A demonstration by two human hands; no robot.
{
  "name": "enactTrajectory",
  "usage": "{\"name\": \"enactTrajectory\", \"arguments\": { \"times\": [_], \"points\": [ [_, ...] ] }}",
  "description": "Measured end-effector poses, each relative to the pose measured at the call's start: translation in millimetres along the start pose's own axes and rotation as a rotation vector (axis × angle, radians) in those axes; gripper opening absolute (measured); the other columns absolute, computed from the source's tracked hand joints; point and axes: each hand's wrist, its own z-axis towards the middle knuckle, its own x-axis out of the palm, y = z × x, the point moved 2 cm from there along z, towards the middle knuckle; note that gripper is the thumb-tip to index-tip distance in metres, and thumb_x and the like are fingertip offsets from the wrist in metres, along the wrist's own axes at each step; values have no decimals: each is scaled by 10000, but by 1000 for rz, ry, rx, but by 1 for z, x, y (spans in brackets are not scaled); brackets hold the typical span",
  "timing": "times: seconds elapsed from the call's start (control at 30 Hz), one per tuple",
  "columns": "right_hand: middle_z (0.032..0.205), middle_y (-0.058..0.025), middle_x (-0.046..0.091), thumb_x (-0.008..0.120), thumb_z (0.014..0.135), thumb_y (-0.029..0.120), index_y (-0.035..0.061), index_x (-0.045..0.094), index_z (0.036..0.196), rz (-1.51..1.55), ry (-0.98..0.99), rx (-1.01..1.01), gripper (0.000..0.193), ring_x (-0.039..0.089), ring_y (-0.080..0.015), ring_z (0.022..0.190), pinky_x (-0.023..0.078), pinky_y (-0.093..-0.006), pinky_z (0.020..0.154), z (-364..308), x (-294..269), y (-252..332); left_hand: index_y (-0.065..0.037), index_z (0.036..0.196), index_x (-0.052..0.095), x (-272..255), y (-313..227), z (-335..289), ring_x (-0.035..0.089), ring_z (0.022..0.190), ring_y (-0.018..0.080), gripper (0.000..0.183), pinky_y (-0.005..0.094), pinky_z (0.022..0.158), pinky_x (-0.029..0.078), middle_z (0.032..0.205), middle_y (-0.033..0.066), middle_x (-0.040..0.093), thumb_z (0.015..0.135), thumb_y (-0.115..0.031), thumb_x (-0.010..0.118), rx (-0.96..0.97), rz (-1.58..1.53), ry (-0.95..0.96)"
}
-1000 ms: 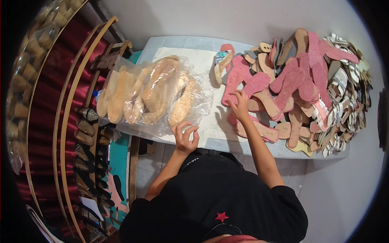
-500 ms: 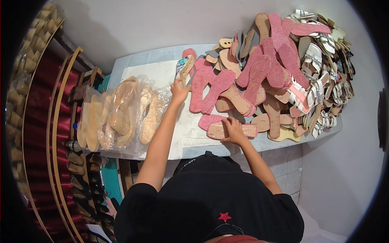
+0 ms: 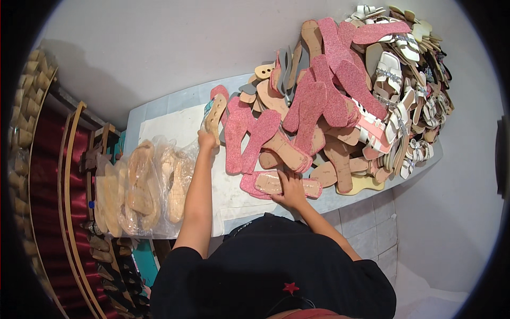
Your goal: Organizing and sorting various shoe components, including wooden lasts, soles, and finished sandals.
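Observation:
My left hand (image 3: 209, 139) is closed round the near end of a tan shoe last (image 3: 214, 114) with holes in it and a turquoise patterned upper at its side. A pink sole (image 3: 219, 92) shows just behind it. Toward the table's front edge, my right hand (image 3: 290, 190) lies with fingers spread across a tan, pink-edged sole (image 3: 268, 183). Beneath that one, a second pink sole (image 3: 247, 184) sticks out to the left. Between my hands and farther back, two pink textured soles (image 3: 238, 139) lean together in a V.
Clear plastic bags (image 3: 142, 186) of tan lasts lie at the left on white paper (image 3: 226, 199). Pink and tan soles (image 3: 311, 109) are heaped to the right, beside a tall pile of white sandals (image 3: 389, 74). Wooden racks (image 3: 69, 175) with footwear stand left of the table.
My left hand has closed on the shoe last, which is now turned more upright. My right hand stays on the same sole. The whole view has shifted with my head.

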Motion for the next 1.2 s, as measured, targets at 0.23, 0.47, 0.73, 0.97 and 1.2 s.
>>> {"name": "enactTrajectory", "arguments": {
  "times": [0.23, 0.47, 0.73, 0.97, 1.2],
  "points": [
    [1240, -202, 364, 653, 566, 418, 41, 397, 1234, -11, -52, 1, 809, 349, -380, 1111, 248, -500, 953, -3, 3, -7, 30, 1151, 407, 3, -79, -40, 505, 1023, 387, 395, 388, 870, 388, 1064, 260, 533, 809, -142, 508, 279, -381, -120],
    [1192, -207, 392, 653, 573, 443, 31, 419, 1211, -15, -88, -44, 795, 349, -384, 1104, 253, -495, 944, 0, 5, -7, 41, 1202, 406, 3, -138, -30, 497, 1020, 386, 428, 399, 879, 379, 1089, 242, 521, 819, -116, 513, 585, -300, -442],
    [1158, -206, 416, 653, 584, 451, 43, 405, 1237, -19, -96, -53, 810, 372, -376, 1085, 269, -506, 932, 0, 5, -8, 21, 1149, 485, 35, -181, 11, 521, 992, 374, 382, 407, 836, 410, 1065, 218, 550, 780, -58, 542, 575, -152, -301],
    [1131, -202, 449, 668, 575, 452, 59, 428, 1227, -29, -111, -40, 799, 413, -380, 1048, 327, -486, 866, 2, 4, -9, -52, 1139, 522, 77, -174, 59, 540, 980, 349, 368, 408, 812, 429, 1065, 174, 570, 773, -66, 556, 530, -26, -235],
    [1107, -210, 462, 666, 572, 467, 61, 436, 1223, -11, -93, -18, 801, 432, -379, 1024, 339, -480, 847, 4, 7, -10, -90, 1132, 536, 95, -164, 80, 557, 960, 338, 393, 400, 799, 442, 1030, 161, 592, 748, -128, 610, 368, -25, -152]
  ]
}}
